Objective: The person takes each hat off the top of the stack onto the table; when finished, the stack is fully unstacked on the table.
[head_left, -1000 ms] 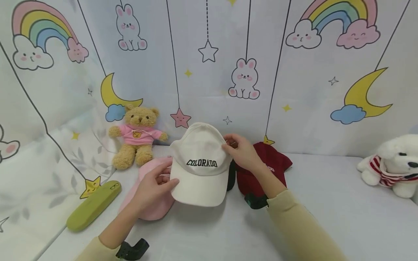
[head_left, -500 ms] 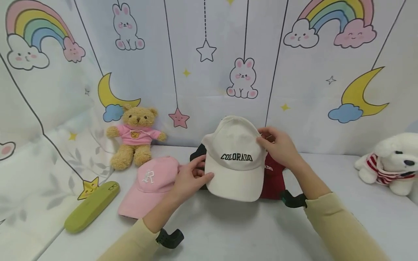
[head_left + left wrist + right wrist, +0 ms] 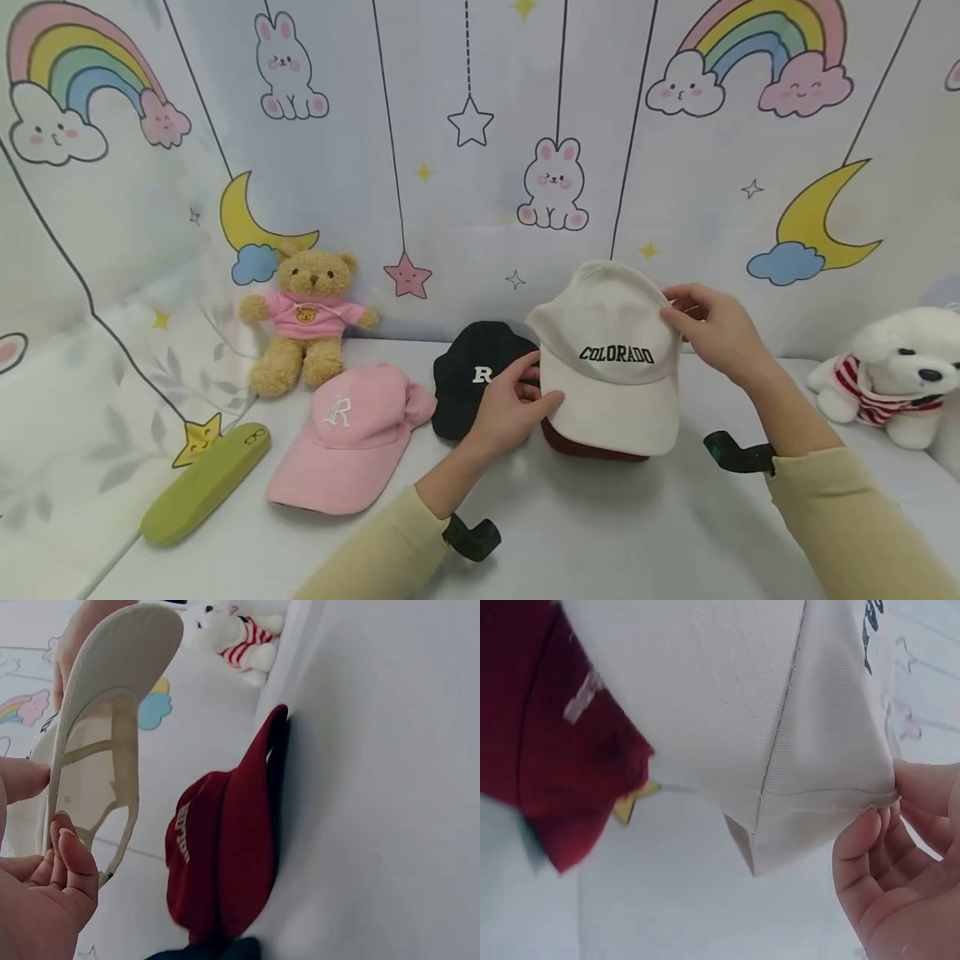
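Observation:
Both hands hold a cream baseball cap (image 3: 611,367) lettered COLORADO up off the table, its brim toward me. The left hand (image 3: 510,408) pinches the brim's left edge between thumb and fingers; in the left wrist view that pinch and the cap's hollow inside show. At the crown's right side, the right hand (image 3: 716,329) pinches the cap's edge, which the right wrist view shows close up. Behind and below it a dark red cap (image 3: 225,840) sits on the table, mostly hidden in the head view. A black cap (image 3: 468,383) with a white R lies left of it, partly behind the left hand.
A pink cap (image 3: 345,442) lies farther left, near a green elongated case (image 3: 206,487). A teddy bear (image 3: 307,321) in a pink top sits at the back left against the printed cloth backdrop (image 3: 345,167). A white plush dog (image 3: 892,375) sits at the right.
Both hands have carried the cream cap rightward, from in front of the pink and black caps to in front of the dark red one. The pink and black caps are uncovered; the grips stay the same.

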Demonstrator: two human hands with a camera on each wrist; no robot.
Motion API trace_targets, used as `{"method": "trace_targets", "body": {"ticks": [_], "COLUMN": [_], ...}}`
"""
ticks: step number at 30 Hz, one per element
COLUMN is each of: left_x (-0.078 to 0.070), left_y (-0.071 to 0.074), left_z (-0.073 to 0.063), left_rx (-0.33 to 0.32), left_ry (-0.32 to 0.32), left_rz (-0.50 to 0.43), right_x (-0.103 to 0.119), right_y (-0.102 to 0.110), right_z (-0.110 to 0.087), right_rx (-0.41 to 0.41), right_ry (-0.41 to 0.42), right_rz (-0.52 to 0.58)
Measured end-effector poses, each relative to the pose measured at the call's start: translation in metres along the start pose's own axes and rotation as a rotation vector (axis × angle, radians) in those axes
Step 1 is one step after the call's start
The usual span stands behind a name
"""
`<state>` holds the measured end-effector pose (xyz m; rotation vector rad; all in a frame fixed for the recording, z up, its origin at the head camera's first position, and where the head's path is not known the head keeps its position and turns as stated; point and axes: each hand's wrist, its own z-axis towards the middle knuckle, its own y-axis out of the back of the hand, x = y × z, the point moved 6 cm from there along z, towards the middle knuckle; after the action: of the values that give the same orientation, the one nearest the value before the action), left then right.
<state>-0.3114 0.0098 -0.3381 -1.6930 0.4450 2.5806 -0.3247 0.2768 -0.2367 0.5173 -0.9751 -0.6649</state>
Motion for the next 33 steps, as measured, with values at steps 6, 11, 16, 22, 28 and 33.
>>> {"method": "trace_targets", "body": {"ticks": [6,11,16,22,28,33], "left_x": [-0.002,-0.001,0.0,0.004,0.012,0.018], "left_y": [-0.033,-0.061,-0.089,-0.124,-0.149,-0.164], "left_z": [0.014,0.022,0.03,0.038,0.04,0.041], "left_rx": [0.014,0.025,0.03,0.035,0.022,0.055], "left_ry": [-0.002,0.027,-0.002,0.012,0.094,0.14], "left_rz": [-0.03,-0.091,-0.121,-0.099,-0.075,-0.034], "right_x": [-0.025,-0.048,-0.068,-0.091,-0.111,-0.132], "right_y": [0.023,0.036,0.05,0.067,0.074,0.075], "right_z": [-0.003,-0.006,-0.01,-0.014,-0.016,-0.019], "right_rx": [-0.028,-0.016,0.006,0.037,0.05,0.096], "right_ry": [-0.049,-0.094,-0.133,-0.192,-0.209,-0.253], "right_rz": [-0.055,-0.059,-0.076,-0.133,-0.181,-0.204]}}
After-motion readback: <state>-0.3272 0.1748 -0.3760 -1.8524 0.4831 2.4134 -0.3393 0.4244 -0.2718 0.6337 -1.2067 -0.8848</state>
